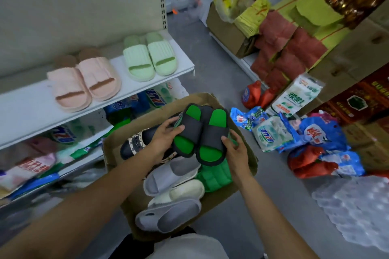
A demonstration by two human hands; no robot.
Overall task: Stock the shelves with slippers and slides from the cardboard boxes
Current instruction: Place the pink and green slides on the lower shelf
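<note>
A: Biggest thing in shot, the white shelf [31,109] running across the left of the frame. You've got a pink pair [84,84] and a pale green pair [150,57] sitting on it side by side, toes toward you.

B: And below centre, the cardboard box [114,149], open, with slides piled inside: a dark patterned one [136,143], a grey one [168,176], a cream one [185,192], a white-and-grey one [168,214] and something quilted and green [216,176].

A: Now your hands. Both are on the black-and-green slides [202,134], held just above the box at mid-frame.

B: Your left hand [166,134] grips the left slide's edge, thumb curled over the strap, fingers tucked beneath.

A: Your right hand [235,149] cups the right slide from the side, thumb pressed on its rim, fingers loosely spread underneath.

B: Any writing? The detergent bags [271,134] on the floor at right carry Chinese print, too blurred to read. A white pack [294,96] shows "2500".

A: Upper right, a second carton [225,29] holds yellow packets.
</note>
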